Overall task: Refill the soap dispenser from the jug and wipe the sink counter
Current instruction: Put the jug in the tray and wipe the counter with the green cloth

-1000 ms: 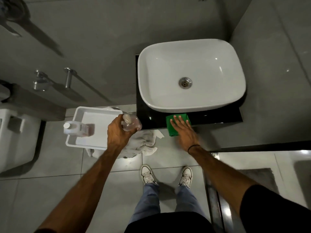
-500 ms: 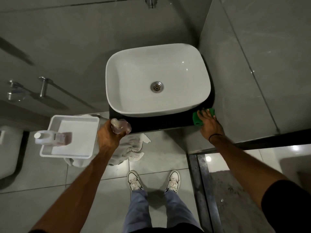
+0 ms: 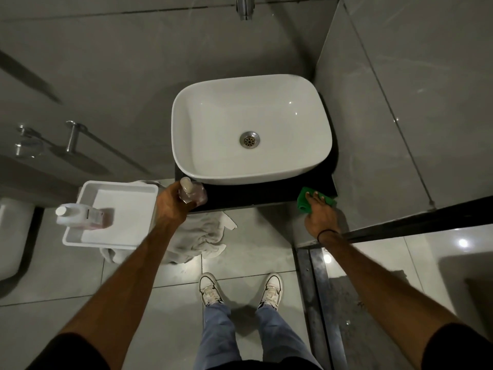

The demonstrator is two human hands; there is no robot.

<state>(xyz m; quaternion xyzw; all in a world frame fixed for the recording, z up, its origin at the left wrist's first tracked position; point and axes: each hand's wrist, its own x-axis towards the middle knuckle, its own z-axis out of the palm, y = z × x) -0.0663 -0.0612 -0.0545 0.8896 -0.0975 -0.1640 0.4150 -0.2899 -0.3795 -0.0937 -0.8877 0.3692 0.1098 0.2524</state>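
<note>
My left hand (image 3: 170,206) grips a clear soap dispenser (image 3: 192,194) with pinkish liquid and a pale pump top, held at the left front corner of the black counter (image 3: 253,194). My right hand (image 3: 321,213) presses flat on a green cloth (image 3: 304,201) at the counter's right front corner. A white basin (image 3: 250,126) sits on the counter. The white jug (image 3: 80,214) with pink soap lies on its side in a white tray (image 3: 117,188) to the left.
A crumpled white towel (image 3: 197,236) lies on the floor under the tray and my left arm. A toilet (image 3: 10,236) is at the far left, a tap (image 3: 244,6) at the top, and a glass shower partition (image 3: 413,222) with its dark floor rail on the right.
My right hand slid the green cloth along the counter's front edge from the middle to the right corner. My left hand kept hold of the dispenser.
</note>
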